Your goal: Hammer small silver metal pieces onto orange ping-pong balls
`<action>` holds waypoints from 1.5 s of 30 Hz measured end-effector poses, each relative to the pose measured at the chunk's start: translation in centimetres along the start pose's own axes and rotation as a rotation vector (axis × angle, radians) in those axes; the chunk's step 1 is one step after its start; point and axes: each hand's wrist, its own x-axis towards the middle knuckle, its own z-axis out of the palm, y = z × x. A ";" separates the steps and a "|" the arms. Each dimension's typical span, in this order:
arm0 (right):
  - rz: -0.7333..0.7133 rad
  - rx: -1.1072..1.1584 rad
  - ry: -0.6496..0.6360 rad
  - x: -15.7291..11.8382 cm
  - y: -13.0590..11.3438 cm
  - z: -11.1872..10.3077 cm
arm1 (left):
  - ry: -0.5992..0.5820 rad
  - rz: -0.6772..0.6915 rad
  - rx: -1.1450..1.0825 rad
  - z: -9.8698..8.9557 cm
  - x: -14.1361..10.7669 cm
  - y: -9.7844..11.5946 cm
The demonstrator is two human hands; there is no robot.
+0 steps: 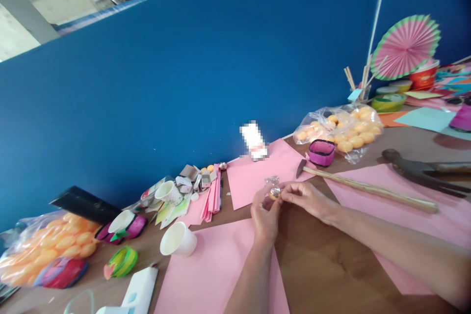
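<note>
My left hand [265, 216] has its fingers closed round a small orange ball [275, 196] that is partly covered in shiny silver pieces. At the ball's right side, the thumb and fingers of my right hand [303, 198] are pinched together. Whatever lies between those fingertips is too small to make out. Just beyond the ball, a little heap of silver bits [271, 179] lies on a pink sheet [243, 186]. A silver ball [222, 166] rests farther back on the left, by the wall.
A hammer [368, 188] and dark pliers-like tool [415, 169] lie to the right. Bags of orange balls [353, 132] stand at both sides. A white cup [179, 239] is at left on pink paper [217, 265]. A blue wall [184, 73] closes off the back.
</note>
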 end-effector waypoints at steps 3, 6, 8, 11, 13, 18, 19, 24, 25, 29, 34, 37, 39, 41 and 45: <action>0.009 -0.008 0.008 0.1 0.1 0.0 | -0.007 0.011 0.004 0.0 0.0 0.0; 0.008 0.007 0.005 0.1 0.1 0.1 | -0.004 0.012 0.004 0.0 0.1 -0.2; 0.009 0.009 0.008 0.1 0.1 0.2 | -0.002 0.007 0.001 0.0 0.1 -0.4; 0.016 -0.022 0.024 0.1 0.2 0.2 | 0.007 0.001 0.008 -0.1 0.2 -0.7; 0.026 -0.058 0.041 0.1 0.4 0.1 | 0.009 0.002 0.020 -0.1 0.2 -0.9; 0.027 -0.104 0.075 0.1 0.9 0.1 | 0.026 0.001 0.031 -0.1 0.2 -0.9; 0.021 -0.109 0.081 0.1 0.9 0.1 | 0.032 -0.003 0.028 -0.1 0.1 -0.8; 0.001 -0.068 0.090 0.1 0.6 0.2 | 0.044 -0.001 0.028 0.0 0.1 -0.7; 0.006 -0.040 0.088 0.1 0.6 0.3 | 0.043 0.000 0.032 0.0 0.1 -0.7; 0.017 0.061 0.073 0.1 1.0 0.3 | 0.044 0.008 0.049 0.0 0.2 -0.7; 0.007 0.068 0.068 0.2 1.3 0.4 | 0.031 0.010 0.039 0.0 0.2 -0.8; 0.010 0.056 0.080 0.2 1.1 0.5 | 0.030 0.006 0.039 0.0 0.2 -0.8; 0.007 0.052 0.084 0.2 1.2 0.5 | 0.030 0.004 0.043 0.0 0.2 -0.6; 0.006 0.049 0.089 0.3 1.3 0.6 | 0.032 0.008 0.049 0.1 0.1 -0.4; -0.007 0.027 0.109 0.5 1.4 0.5 | 0.041 0.001 0.046 0.2 -0.1 0.0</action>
